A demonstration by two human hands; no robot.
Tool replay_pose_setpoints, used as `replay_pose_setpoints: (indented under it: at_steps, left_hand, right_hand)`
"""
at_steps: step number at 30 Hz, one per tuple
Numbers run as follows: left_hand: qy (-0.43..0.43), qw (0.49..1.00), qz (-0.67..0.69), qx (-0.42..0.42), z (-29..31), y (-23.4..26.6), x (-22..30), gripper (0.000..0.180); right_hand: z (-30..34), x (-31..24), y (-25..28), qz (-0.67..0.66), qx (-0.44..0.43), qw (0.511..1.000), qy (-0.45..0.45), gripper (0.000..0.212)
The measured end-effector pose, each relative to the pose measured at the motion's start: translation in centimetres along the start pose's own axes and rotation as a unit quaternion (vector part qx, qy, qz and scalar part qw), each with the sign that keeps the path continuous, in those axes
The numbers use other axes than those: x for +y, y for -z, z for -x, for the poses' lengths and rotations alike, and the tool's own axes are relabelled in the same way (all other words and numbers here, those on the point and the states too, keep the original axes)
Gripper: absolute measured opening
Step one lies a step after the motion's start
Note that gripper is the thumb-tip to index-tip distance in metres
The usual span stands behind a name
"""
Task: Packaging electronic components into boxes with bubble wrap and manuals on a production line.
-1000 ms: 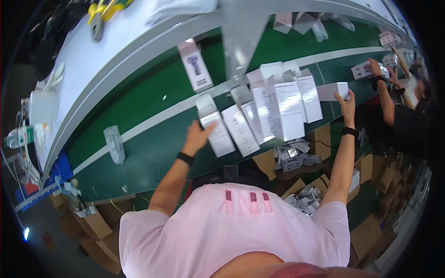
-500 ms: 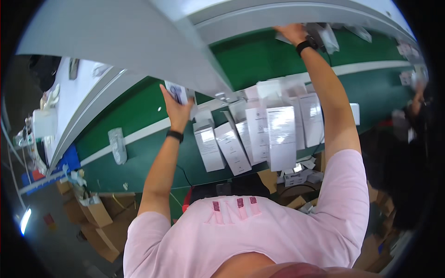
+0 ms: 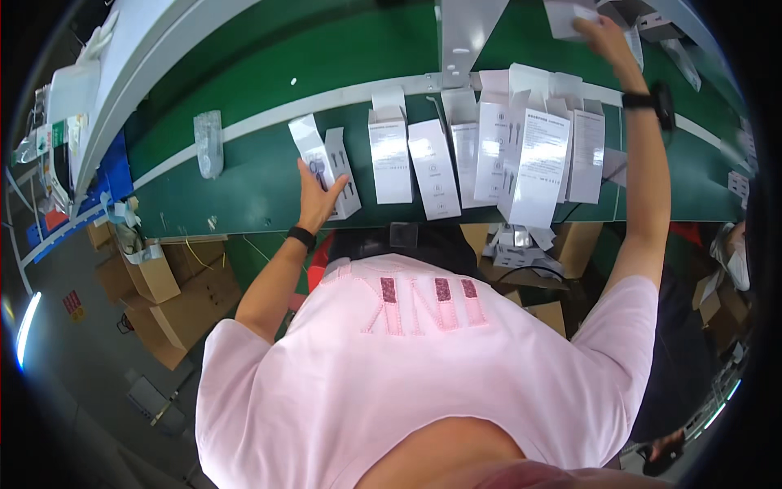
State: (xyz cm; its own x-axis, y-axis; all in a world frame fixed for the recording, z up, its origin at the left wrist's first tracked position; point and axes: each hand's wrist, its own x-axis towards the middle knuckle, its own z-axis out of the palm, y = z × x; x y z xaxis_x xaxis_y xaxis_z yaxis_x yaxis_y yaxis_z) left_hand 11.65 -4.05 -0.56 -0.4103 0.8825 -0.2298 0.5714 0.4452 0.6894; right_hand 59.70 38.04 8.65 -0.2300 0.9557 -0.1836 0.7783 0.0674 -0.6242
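Note:
On the near bench strip, my left hand [image 3: 318,197] grips a slim white carton [image 3: 344,175] low down, thumb on its printed side. A tall flap or panel with a printed picture rises on its left side. My right hand [image 3: 608,39] reaches to the far right and pinches a white, flat-sided piece [image 3: 562,18]; the frame edge cuts it off, so whether it is a box or a folded sheet I cannot tell. Between my arms several white cartons stand close together, among them a glossy one [image 3: 538,167] and one with small icons [image 3: 434,171], several with top flaps up.
A clear plastic-wrapped item [image 3: 208,145] lies left on the green bench [image 3: 252,187]. A grey metal post [image 3: 464,41] rises behind the cartons. Wrapped items [image 3: 680,61] lie at the far right. Brown cardboard boxes [image 3: 191,281] stand on the floor below.
My left hand has brought the carton nearer, down onto the near strip, left of the standing cartons. My right hand, farther right, now shows a white piece in its fingers. The view has shifted.

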Motion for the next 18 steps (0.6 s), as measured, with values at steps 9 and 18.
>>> replay_pose_setpoints:
  at_steps: [9, 18]
  left_hand:
    - [-0.274, 0.943, -0.157, -0.109, -3.8, -4.8, 9.3, 0.08]
    - [-0.273, 0.931, -0.117, -0.212, -3.5, 2.6, 11.0, 0.036]
  right_hand:
    - [24.0, -11.9, 5.9, 0.063, 0.029, 0.987, -0.143, 0.076]
    - [38.2, -21.7, 3.9, -0.08, -0.032, 0.993, -0.074, 0.086]
